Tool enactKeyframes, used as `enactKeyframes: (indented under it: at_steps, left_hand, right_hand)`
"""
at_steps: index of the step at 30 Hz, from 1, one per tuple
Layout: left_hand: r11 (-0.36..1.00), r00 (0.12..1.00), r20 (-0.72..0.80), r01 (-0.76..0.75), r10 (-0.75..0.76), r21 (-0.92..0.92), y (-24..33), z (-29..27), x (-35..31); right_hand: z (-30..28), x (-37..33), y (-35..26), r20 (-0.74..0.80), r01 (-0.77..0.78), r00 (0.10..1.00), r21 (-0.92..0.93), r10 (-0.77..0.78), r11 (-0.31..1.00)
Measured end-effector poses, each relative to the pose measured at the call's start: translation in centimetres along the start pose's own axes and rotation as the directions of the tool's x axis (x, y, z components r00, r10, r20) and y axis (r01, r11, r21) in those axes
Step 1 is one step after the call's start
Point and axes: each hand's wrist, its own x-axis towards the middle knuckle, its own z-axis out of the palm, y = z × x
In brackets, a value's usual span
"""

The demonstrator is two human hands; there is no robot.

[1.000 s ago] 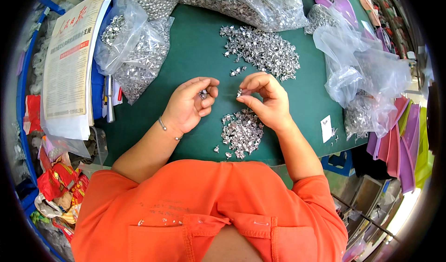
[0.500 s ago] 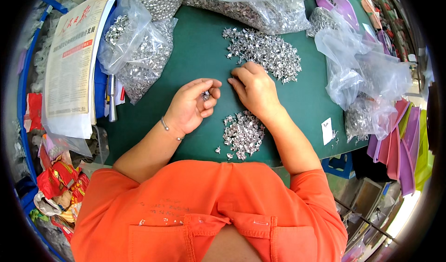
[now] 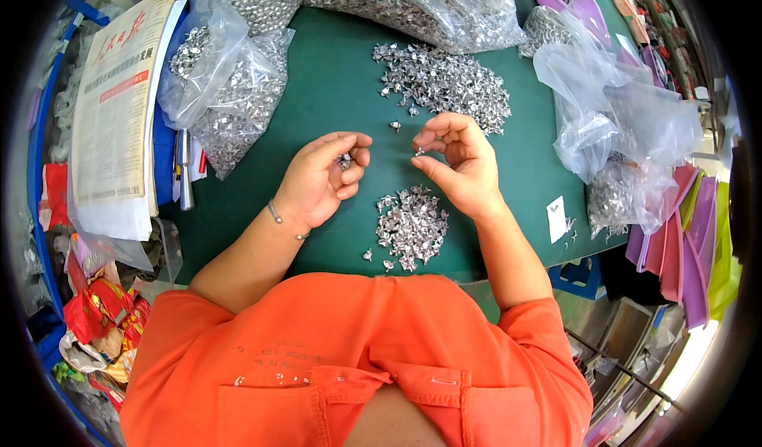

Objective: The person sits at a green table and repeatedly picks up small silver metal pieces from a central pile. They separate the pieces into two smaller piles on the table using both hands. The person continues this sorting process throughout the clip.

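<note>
Over the green desk point(image 3: 524, 193), the right hand point(image 3: 419, 152) had drawn back, uncovering a loose piece point(image 3: 395, 126) at its 10 o'clock, and pinched a metal piece point(image 3: 420, 151). The left hand point(image 3: 325, 176) half-curled around shiny metal point(image 3: 344, 161). Bare desktop lay toward 11 o'clock, its edge at 4.

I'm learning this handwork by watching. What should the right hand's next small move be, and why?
Probably bring the right hand toward the left hand: the right thumb and fingers hold a small metal piece, while the left hand, apart from it, has at least one shiny metal part within its curled fingers.
</note>
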Motion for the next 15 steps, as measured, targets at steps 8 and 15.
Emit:
enactKeyframes:
  at_steps: [8, 15]
  left_hand:
    - [1.0, 1.0, 0.003, 0.005, -0.005, -0.005, 0.1, 0.1, 0.1]
    - [1.0, 1.0, 0.004, 0.0, 0.0, -0.011, 0.0, 0.0, 0.1]
  right_hand:
    - [-0.8, -0.6, -1.6, 0.06, -0.11, 0.993, 0.191, 0.1, 0.975]
    - [-2.0, -0.6, -2.1, 0.275, -0.218, 0.946, 0.143, 0.173, 0.965]
